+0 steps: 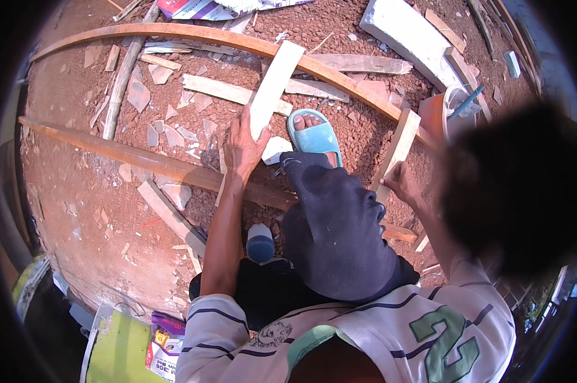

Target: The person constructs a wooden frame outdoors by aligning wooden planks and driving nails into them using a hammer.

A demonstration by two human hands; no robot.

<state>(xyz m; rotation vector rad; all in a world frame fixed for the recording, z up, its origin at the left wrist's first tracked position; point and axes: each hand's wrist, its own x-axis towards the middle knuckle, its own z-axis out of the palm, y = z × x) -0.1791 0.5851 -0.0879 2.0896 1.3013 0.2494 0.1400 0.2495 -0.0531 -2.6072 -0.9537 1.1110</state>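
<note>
The left hand (242, 150) lies palm down with its fingers closed on the near end of a pale wooden slat (272, 89), which runs off toward one o'clock across the long reddish plank (154, 165); the right hand (400, 182) grips the near end of a second, shorter slat (398, 148) that points toward twelve o'clock. Both slats look light, stiff and rough-sawn, unlikely to slip but apt to splinter, and seem best held near the end, flat across the faces. Around them lie wood offcuts (228, 90) on red gravel ground (78, 210), with a blue sandal (315, 137) between the hands.
</note>
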